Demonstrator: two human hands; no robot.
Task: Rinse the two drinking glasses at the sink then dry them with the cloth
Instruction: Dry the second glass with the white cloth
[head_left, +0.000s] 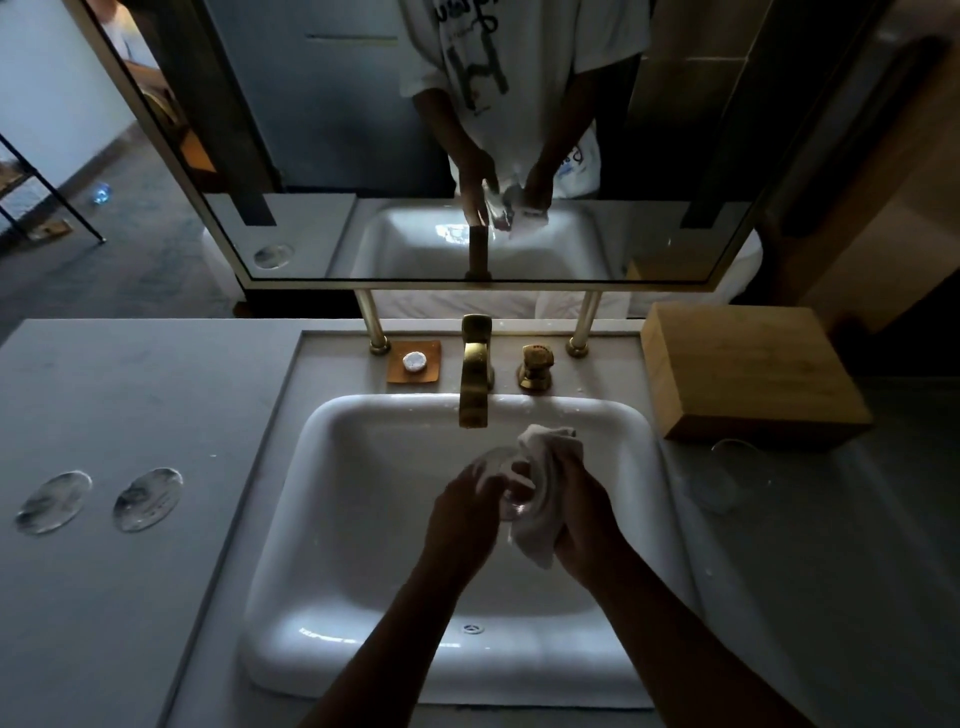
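Over the white sink (332, 441), my left hand (462, 512) grips a clear drinking glass (501, 467) lying on its side. My right hand (584, 512) holds a white cloth (545, 483) bunched against the glass and wrapped partly round it. A second clear glass (719, 475) stands on the counter right of the basin, just in front of a wooden box. No water runs from the brass faucet (475, 379).
A wooden box (748, 371) sits at the back right. A brass handle (536, 366) and a soap dish (414, 362) stand behind the basin. Two round clear lids or coasters (148, 499) lie on the grey counter at left. A mirror (467, 156) hangs above.
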